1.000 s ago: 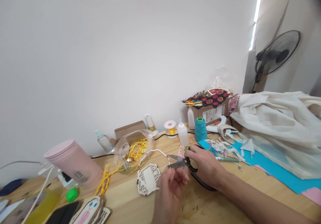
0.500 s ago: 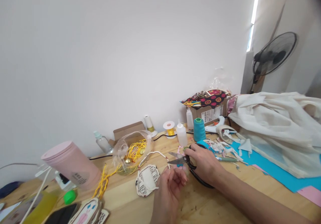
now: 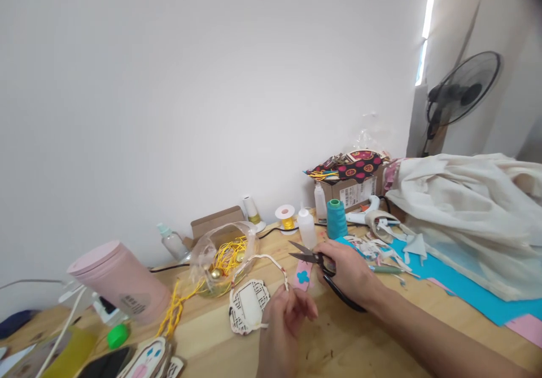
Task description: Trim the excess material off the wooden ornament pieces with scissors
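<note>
A plain pale wall (image 3: 212, 84) rises behind a wooden table (image 3: 207, 347) crowded with craft supplies: a pink cup (image 3: 121, 282) at the left, a bag (image 3: 201, 248) of yellow cord (image 3: 231, 255) farther in, and a white bottle (image 3: 306, 232) beside a cone of blue thread (image 3: 337, 223). In front of the bag lies a cutout panel (image 3: 249, 306), flat on the table, just left of the person's left hand. A narrow pale strip (image 3: 266, 256) arches from the panel's left side over to that hand; whether it is fixed to the panel, I cannot tell.

The left hand (image 3: 284, 315) is closed in a pinch on the strip's near end, the other fingers curled. The right hand (image 3: 347, 272) is wrapped around the handles of black scissors (image 3: 315, 258), blades parted and pointing left, apart from the strip. Below the blades lies a pink card (image 3: 308, 285) with a blue flower (image 3: 302, 277).

For a neat job here, the pinch should be firm but not stretch the strip, since slack cloth would likely fold between blades. Those tips sit near the left fingertips, so closing them calls for a clear view and fingers tucked back. Keeping the blades off the card also seems wise.
</note>
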Tool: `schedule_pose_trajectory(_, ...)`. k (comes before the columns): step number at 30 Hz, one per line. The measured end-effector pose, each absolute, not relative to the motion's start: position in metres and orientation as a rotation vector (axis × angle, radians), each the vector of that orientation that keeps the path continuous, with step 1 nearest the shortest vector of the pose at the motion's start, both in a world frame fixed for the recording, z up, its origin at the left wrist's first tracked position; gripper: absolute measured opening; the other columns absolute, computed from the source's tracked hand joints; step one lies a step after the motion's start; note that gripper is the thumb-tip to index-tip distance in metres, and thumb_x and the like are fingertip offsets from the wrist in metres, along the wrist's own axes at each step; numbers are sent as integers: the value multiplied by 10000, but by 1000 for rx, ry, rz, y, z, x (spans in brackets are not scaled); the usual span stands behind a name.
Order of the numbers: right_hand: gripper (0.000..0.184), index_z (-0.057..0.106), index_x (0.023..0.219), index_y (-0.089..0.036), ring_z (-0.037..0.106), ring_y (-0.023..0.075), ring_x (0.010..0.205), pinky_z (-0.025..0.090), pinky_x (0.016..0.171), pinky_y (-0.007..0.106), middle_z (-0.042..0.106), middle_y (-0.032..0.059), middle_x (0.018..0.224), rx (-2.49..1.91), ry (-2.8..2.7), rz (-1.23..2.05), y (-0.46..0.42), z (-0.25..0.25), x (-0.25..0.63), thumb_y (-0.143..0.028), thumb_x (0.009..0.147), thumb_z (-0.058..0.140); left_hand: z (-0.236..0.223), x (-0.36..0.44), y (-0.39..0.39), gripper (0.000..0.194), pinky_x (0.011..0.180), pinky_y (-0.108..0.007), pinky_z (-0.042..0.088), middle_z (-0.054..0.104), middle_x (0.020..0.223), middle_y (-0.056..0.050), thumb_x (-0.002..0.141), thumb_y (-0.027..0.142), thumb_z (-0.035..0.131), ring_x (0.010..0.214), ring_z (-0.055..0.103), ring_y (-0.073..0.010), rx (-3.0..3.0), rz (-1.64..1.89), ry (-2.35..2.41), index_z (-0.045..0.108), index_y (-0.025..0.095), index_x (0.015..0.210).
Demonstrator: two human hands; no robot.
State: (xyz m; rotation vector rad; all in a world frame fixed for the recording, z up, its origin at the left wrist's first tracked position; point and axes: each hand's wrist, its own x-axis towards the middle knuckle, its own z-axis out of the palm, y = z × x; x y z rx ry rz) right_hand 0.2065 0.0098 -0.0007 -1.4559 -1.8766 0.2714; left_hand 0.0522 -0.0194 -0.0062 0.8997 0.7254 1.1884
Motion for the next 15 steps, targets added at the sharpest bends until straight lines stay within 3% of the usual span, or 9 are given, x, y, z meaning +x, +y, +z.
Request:
schedule_pose_trajectory(4,141,591,800,-185,487,108,540,360,505,194,563,-23,613,-1256,-1764,504,11,-3,205,-189,710,483,-7,50,-19,318,561,-264,369,554,442,-10,765,279,420,496,491,-137,968,1089,721,450,186,462)
schedule_pose_trajectory(10,242,567,944,-177,530,92,549,390,517,186,604,-32,660,-1003,-1653,888,3,6,197,-192,706,529,-19,55,-18,310,368,-233,234,494,319,-12,658,334,482,304,401,-107,996,897,688,363,210,400)
schedule_pose_trajectory(15,266,518,922,-163,519,90,530,397,514,192,525,-61,574,-931,-1467,1147,-1,10,190,-198,662,560,-25,54,-18,271,428,-233,274,523,382,8,705,301,496,369,434,-105,1060,942,697,460,185,463)
